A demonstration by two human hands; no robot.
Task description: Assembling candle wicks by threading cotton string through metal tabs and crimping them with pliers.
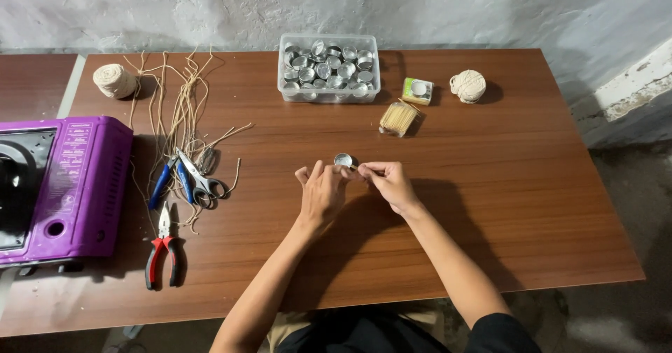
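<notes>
On the brown surface [490, 206] we see a clear box of metal cups [329, 68] at the far edge, a toothpick bundle [398, 119] just in front of our hands, and scissors [199, 179] and red pliers [162, 246] among cut strings [171, 108] to the left. Nothing blocks us. Our left hand [321, 194] and right hand [389, 183] pinch one small shiny round metal cup [344, 160] between the fingertips, mid-surface

Between the fingertips of both hands: small cup [344, 160], thin shiny metal. Beyond the hands: clear plastic tub [329, 68] of like metal cups; bundle of pale wooden sticks [398, 119]. Under the hands: table [490, 206], smooth wood-grain laminate, low sheen. Left of the hands: pliers [163, 244], dull steel with glossy red-and-black grips; stove [63, 185], glossy purple casing.
</notes>
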